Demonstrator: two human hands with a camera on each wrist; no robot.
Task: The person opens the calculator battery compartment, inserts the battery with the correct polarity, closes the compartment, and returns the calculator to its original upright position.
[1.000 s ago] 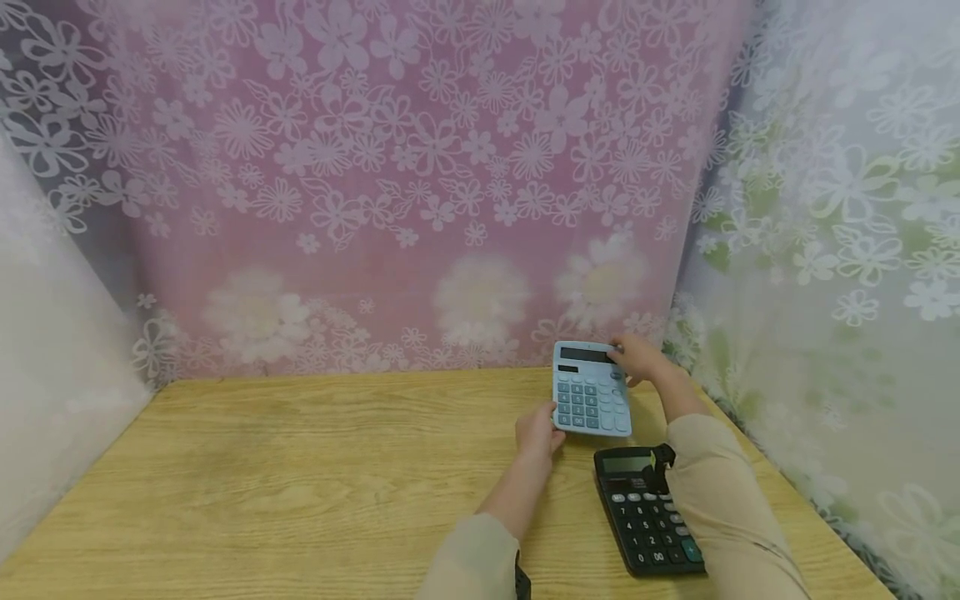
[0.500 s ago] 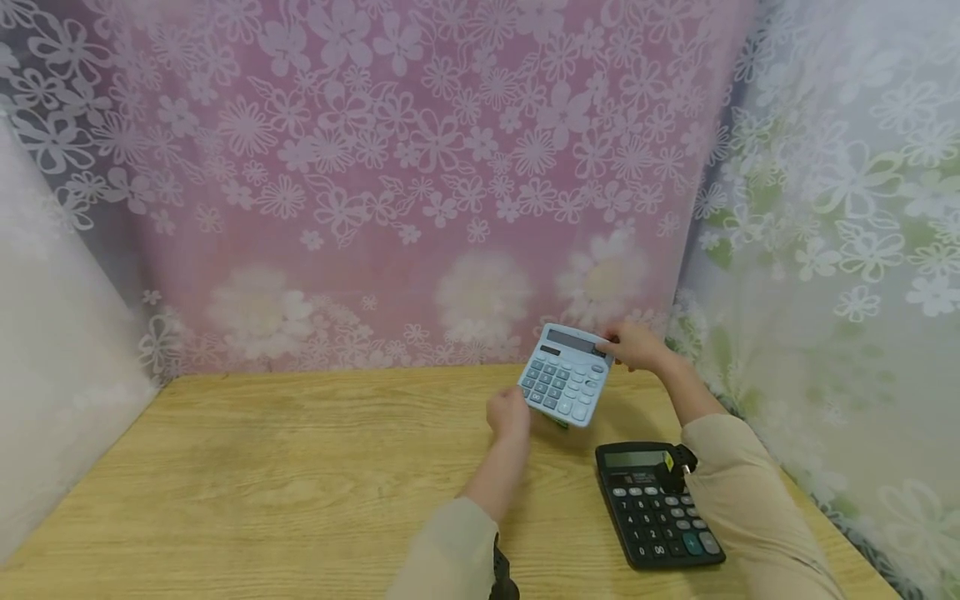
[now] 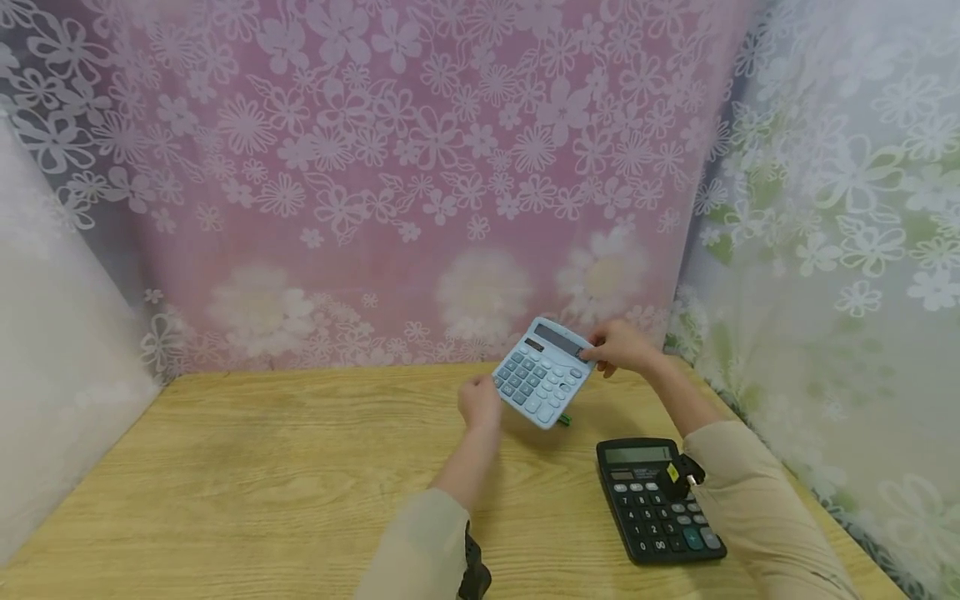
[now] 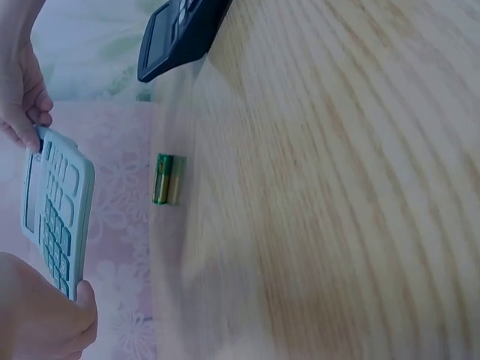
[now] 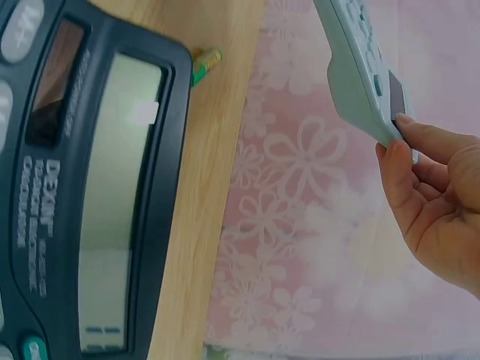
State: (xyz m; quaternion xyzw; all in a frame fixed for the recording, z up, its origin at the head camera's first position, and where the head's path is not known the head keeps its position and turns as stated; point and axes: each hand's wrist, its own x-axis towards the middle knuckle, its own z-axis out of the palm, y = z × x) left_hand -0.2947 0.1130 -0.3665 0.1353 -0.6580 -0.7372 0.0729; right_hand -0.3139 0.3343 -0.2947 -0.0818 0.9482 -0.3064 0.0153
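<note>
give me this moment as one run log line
left hand: grips blue calculator | right hand: pinches its screen end | blue calculator: held above table | black calculator: on table | battery: on table

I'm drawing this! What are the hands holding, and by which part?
Light-blue calculator: right hand at its top-right corner, left hand at bottom-left.

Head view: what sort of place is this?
Probably a curtained tabletop booth: a pink floral sheet hangs behind a yellowish wood-grain table, with a pale white and green floral sheet on its right.
</note>
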